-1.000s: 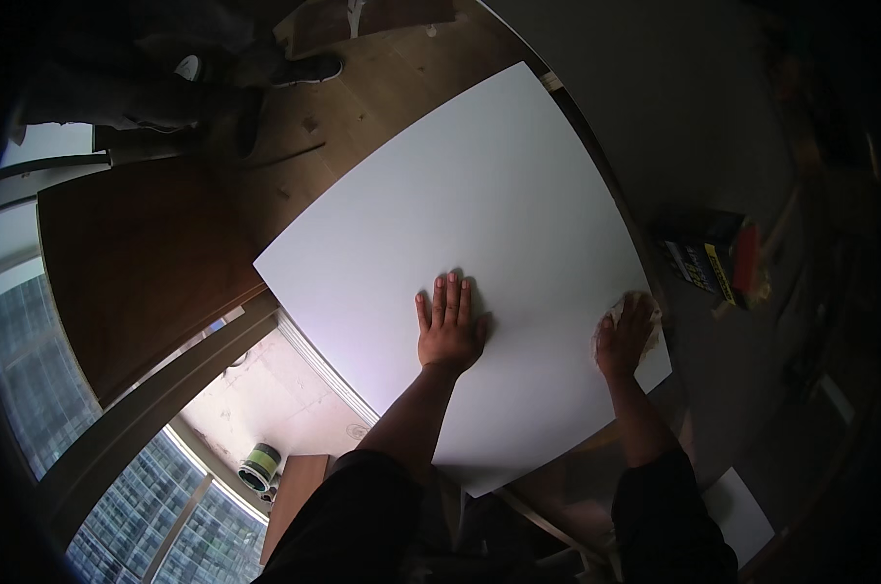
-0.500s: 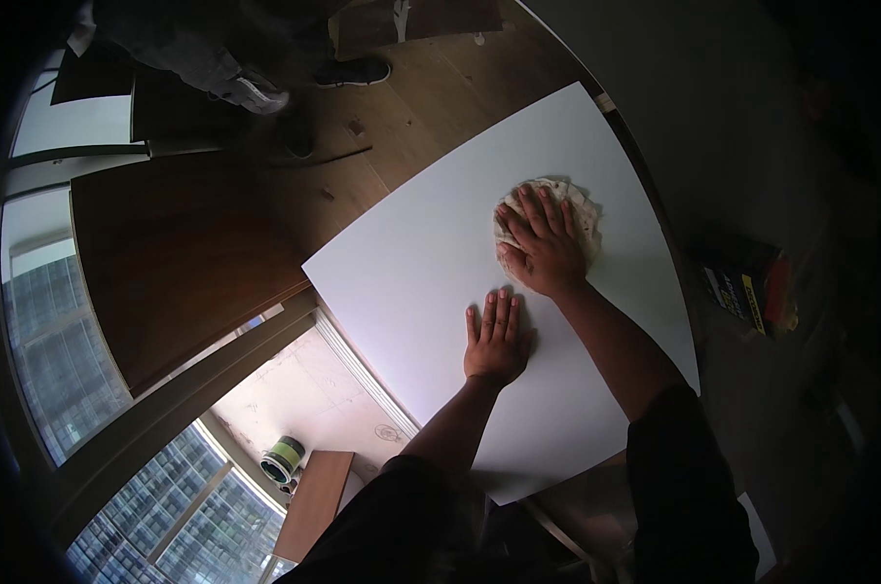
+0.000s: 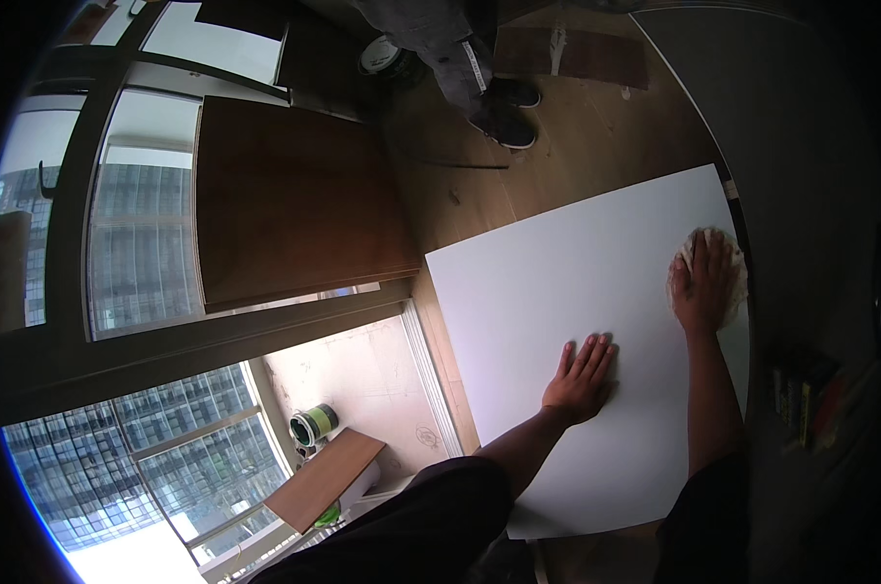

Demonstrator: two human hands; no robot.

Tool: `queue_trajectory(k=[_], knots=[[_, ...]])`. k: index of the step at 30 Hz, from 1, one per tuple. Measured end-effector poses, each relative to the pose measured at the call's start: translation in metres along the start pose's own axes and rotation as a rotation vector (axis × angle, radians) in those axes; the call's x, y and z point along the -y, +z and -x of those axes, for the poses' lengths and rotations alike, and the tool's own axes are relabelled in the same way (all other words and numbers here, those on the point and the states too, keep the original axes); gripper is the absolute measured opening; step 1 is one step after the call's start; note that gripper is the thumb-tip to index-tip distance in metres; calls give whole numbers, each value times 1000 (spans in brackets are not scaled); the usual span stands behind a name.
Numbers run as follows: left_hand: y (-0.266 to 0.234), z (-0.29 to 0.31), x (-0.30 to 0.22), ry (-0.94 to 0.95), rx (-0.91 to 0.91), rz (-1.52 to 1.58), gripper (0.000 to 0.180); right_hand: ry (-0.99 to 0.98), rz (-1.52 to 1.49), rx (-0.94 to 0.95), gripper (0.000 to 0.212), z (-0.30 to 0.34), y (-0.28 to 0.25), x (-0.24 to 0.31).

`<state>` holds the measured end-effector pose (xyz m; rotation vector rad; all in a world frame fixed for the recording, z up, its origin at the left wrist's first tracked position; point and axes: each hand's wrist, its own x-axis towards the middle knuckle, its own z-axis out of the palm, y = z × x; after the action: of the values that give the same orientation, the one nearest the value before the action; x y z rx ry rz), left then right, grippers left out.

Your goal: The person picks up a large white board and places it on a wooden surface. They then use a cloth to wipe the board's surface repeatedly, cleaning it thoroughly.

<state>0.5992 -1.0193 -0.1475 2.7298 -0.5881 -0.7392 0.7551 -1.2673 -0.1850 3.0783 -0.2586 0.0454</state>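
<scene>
Well behind the left hand, a black sleeve ends in a loose edge, leaving the left forearm bare. Behind the right hand, a similarly dark sleeve stops below the bare right forearm, its folds lost in shadow.

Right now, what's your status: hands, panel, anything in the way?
Left hand flat on white panel. Right hand over crumpled cloth, near panel's right edge. No other object seen on panel; another person's shoes beyond far edge.
</scene>
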Motion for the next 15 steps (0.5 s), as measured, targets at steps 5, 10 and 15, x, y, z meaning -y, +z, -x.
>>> queue_trajectory(k=[5,10,15], knots=[[-23,-6,-17,-28,112,-73,70,194,-13,46,64,93,-11,-67],[-16,-4,-19,-55,89,-166,73,348,-20,135,58,164,-24,-99],[-12,-6,-27,-86,65,-247,74,505,-35,317,57,228,-49,-121]])
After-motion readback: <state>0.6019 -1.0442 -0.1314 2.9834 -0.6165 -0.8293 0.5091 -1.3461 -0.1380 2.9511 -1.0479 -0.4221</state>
